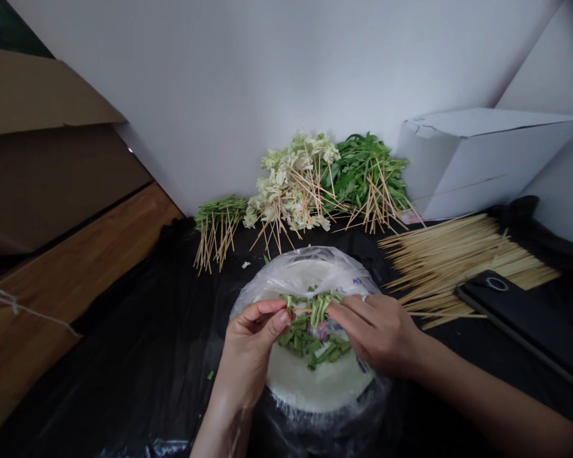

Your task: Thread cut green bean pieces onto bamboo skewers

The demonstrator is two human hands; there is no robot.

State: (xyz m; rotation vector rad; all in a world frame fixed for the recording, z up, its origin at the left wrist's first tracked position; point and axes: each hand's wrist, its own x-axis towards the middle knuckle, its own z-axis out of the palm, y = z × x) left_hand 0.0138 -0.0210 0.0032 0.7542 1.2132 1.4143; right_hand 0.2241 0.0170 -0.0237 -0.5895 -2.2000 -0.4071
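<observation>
My left hand (258, 327) is closed in a pinch on a short piece of green bean (290, 301). My right hand (379, 327), with a ring on one finger, is closed around a skewer carrying several cut green bean pieces (320, 307). A short stretch of the bare wooden skewer (303, 310) shows between the two hands; the rest is hidden in my right hand. Below them, loose cut green beans (310, 346) lie in a clear plastic bag (310, 257) spread over a round, pale container (318, 388).
Along the wall stand skewered green beans (219, 216), skewered pale cabbage-like leaves (293, 184) and skewered leafy greens (370, 168). Bare skewers (453, 261) lie at the right beside a dark phone (520, 318). A white box (487, 152) and a cardboard box (52, 178) flank the black plastic sheet (124, 362).
</observation>
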